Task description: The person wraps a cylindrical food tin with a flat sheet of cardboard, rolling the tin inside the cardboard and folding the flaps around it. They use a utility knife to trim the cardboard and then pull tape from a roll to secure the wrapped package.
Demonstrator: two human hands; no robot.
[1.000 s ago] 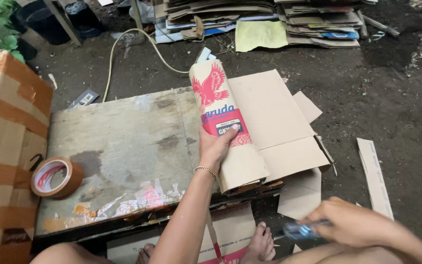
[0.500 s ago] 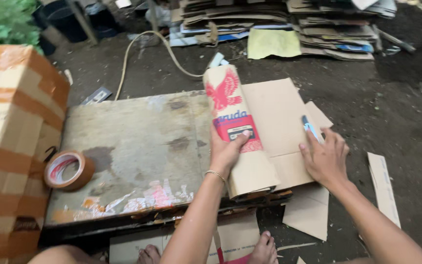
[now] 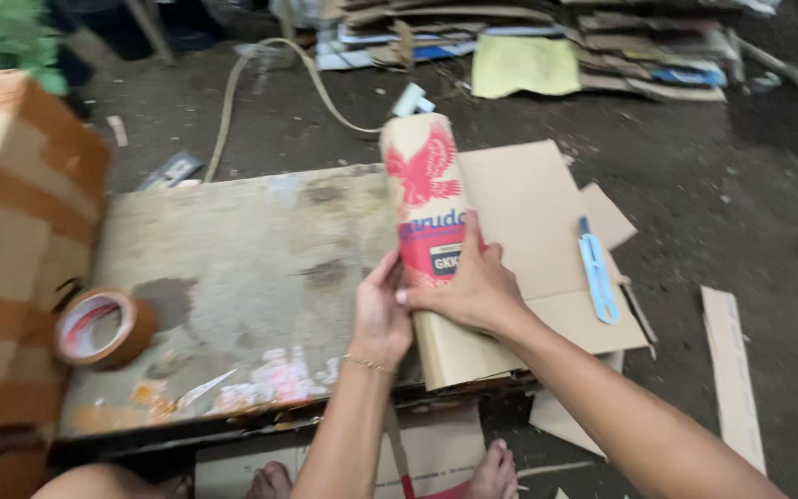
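Head view: a folded cardboard sheet [image 3: 436,240], printed with a red bird emblem and a dark band, lies flat on the right part of a worn wooden bench [image 3: 233,296], partly overlapping a plain brown cardboard panel [image 3: 538,231]. Both of the person's hands press on its lower half: the left hand [image 3: 382,314] cups the left edge with fingers wrapped against the fold, and the right hand [image 3: 468,286] lies spread across the printed face, palm down, fingers apart. Neither hand is clenched around it; both pin it to the bench.

By its look, the sheet is light and fairly stiff, likely to bend at its creases and slide easily over the panel beneath, so the long folded edges seem the surest places to take hold.

A light-blue utility knife [image 3: 597,273] rests on the plain panel, just right of the right hand and apart from it. A roll of brown packing tape [image 3: 103,325] stands at the bench's left end, beside a taped carton [image 3: 11,277]. Cardboard scraps [image 3: 731,370] lie on the dirt floor, and flattened boxes [image 3: 602,46] are stacked beyond.
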